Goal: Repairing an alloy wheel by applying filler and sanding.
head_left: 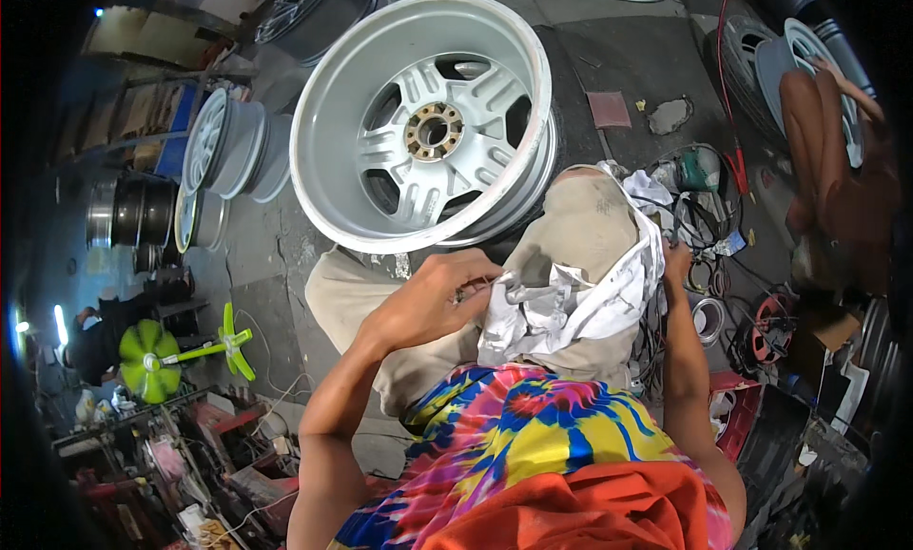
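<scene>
A crumpled white cloth (556, 317) lies across my right knee, over beige trousers. My left hand (437, 295) pinches its left end, with a ring on one finger. At its right edge, beside the knee, my right hand (676, 263) is curled on the cloth; its fingertips are partly hidden. Just beyond my knees a large silver wheel rim (319, 151) is tilted, its hollow side facing me and its spokes and brownish hub ring deep inside. It rests on another rim or tyre, mostly hidden under it.
More rims (223, 146) stand at the left, near a green fan (149, 360). Tangled cables (699, 203) and a red cable reel (772, 324) lie at the right, beside a red crate (737, 412). Another person's bare legs (808, 136) show at far right by a rim.
</scene>
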The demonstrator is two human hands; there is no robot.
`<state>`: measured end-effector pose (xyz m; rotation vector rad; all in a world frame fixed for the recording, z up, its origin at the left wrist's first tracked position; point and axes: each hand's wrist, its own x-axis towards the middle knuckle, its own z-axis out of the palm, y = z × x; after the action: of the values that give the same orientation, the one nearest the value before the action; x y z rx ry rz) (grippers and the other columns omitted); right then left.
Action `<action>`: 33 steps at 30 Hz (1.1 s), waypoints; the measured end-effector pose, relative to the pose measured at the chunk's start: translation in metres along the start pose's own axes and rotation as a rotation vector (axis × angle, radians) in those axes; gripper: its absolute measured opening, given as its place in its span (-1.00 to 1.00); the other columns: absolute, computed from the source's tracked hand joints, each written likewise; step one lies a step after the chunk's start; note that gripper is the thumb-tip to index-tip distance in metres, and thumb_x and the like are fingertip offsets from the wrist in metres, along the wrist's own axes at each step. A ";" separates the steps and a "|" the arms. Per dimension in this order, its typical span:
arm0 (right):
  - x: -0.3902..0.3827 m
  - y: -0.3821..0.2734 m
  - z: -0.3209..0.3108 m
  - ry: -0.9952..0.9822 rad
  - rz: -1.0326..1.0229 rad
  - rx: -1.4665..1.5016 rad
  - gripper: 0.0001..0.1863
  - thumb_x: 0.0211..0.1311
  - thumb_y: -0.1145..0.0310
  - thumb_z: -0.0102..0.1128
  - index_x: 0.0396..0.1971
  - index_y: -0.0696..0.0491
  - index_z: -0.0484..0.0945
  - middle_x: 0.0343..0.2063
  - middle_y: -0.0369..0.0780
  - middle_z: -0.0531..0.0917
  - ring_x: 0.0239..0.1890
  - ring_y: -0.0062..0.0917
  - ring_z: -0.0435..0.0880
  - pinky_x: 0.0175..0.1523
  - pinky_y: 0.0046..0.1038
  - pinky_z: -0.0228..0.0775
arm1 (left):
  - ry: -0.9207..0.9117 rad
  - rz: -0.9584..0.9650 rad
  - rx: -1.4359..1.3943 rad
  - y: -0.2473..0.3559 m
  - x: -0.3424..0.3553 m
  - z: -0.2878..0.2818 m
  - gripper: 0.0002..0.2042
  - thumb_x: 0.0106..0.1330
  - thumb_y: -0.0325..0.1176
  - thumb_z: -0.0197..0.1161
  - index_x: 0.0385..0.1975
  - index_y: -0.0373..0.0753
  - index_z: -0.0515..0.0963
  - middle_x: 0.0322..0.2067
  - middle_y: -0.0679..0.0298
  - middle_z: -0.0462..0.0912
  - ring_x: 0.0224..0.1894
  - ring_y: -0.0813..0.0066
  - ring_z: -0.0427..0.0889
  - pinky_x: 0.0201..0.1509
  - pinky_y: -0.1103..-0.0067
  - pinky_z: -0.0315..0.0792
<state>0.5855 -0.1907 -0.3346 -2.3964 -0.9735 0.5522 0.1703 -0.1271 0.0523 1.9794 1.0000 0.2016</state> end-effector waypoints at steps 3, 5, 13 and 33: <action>-0.026 0.000 -0.038 0.015 0.021 0.154 -0.59 0.13 0.13 0.28 -0.21 0.18 0.65 -0.36 0.05 0.70 -0.30 -0.11 0.70 -0.14 -0.25 0.47 | 0.016 0.018 -0.071 0.010 0.011 -0.007 -0.81 0.27 -0.51 0.21 -0.15 -0.37 0.61 -0.30 0.09 0.65 -0.27 0.31 0.67 -0.16 0.49 0.52; -0.036 0.014 -0.064 0.124 0.018 0.218 -0.63 0.17 0.18 0.31 -0.21 0.19 0.64 -0.40 -0.02 0.71 -0.34 -0.27 0.69 -0.15 -0.30 0.46 | 0.010 0.037 -0.094 0.017 0.023 -0.010 -0.83 0.31 -0.50 0.21 -0.16 -0.38 0.62 -0.30 0.13 0.66 -0.27 0.40 0.66 -0.16 0.52 0.52; -0.096 -0.193 -0.212 0.098 -0.110 0.761 -0.80 0.33 0.30 0.23 -0.21 0.11 0.65 -0.56 -0.51 0.48 -0.57 -0.84 0.34 -0.50 -0.68 0.15 | 0.235 0.084 -0.448 0.025 0.058 0.002 -0.79 0.43 -0.39 0.16 -0.10 -0.34 0.65 -0.20 0.23 0.69 -0.16 0.56 0.63 -0.12 0.64 0.47; -0.146 -0.295 -0.226 -0.433 -0.390 0.755 -0.82 0.28 0.39 0.27 -0.25 0.22 0.62 -0.43 -0.44 0.61 -0.37 -0.83 0.46 -0.25 -0.67 0.34 | 0.027 0.069 -0.659 0.037 0.083 -0.024 -0.57 0.43 -0.13 0.17 0.02 -0.43 0.56 -0.19 0.16 0.69 -0.19 0.50 0.70 -0.11 0.60 0.62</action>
<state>0.4529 -0.1775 0.0422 -1.4069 -1.1103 1.0786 0.2350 -0.0632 0.0765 1.4072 0.7529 0.5252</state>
